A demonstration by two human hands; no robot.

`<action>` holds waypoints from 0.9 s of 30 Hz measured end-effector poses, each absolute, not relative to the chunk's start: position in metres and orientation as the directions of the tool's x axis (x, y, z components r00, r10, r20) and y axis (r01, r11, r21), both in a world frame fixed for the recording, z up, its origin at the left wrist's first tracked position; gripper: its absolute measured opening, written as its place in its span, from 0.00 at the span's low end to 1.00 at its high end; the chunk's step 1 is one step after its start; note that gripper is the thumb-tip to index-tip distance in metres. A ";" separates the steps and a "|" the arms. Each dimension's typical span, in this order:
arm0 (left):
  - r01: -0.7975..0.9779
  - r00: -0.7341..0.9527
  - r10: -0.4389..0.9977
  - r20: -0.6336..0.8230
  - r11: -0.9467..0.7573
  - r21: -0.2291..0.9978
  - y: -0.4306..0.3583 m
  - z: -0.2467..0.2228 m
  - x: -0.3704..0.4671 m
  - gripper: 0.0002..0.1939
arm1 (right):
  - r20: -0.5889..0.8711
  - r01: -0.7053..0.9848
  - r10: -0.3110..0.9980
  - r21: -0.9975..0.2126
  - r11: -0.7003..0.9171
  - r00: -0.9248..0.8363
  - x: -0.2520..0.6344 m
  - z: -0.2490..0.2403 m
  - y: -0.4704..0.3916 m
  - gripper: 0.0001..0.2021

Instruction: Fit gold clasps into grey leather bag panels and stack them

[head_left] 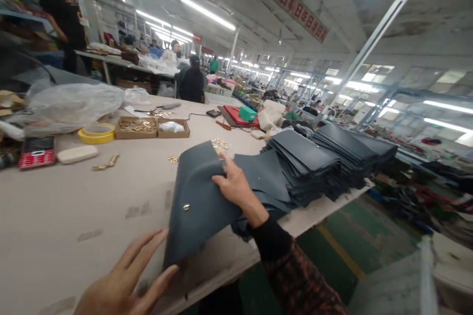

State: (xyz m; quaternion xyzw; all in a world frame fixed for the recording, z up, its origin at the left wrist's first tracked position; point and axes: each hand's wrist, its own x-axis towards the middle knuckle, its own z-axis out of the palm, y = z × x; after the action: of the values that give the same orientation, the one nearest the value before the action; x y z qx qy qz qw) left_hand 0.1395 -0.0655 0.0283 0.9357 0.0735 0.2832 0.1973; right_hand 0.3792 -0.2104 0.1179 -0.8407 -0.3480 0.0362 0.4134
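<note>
A dark blue-grey leather-like panel point(201, 187) with a small gold metal fitting point(186, 207) is raised at a tilt over the table's front edge. My right hand point(236, 184) grips it by its right side, with the thumb on the upper face and some fingers hidden behind. At the panel's near left corner is my left hand point(127, 275), fingers and thumb spread, the tips at or just touching the edge. Beside my right hand lie more such panels point(262, 172). Small gold fittings point(220, 144) are heaped just beyond the held panel.
Stacked dark panels point(303, 152) run along the table's right side. Toward the back left are cardboard trays point(136, 128) of fittings, yellow tape point(96, 133), a red phone-like device point(37, 151) and plastic bags point(74, 103). A co-worker point(192, 78) sits beyond the table point(92, 202).
</note>
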 end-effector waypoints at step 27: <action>0.288 0.892 0.449 -0.055 -0.472 0.833 -0.117 0.022 0.377 0.28 | 0.078 0.411 0.417 0.079 -0.908 0.906 0.543 0.071 -0.343 0.22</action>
State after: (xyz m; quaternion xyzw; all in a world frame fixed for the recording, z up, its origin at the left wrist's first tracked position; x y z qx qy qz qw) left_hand 0.3773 -0.1168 0.0224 0.8536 0.2158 0.0859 0.4664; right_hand 0.5431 -0.3432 0.0715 -0.9757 -0.2122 -0.0464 -0.0303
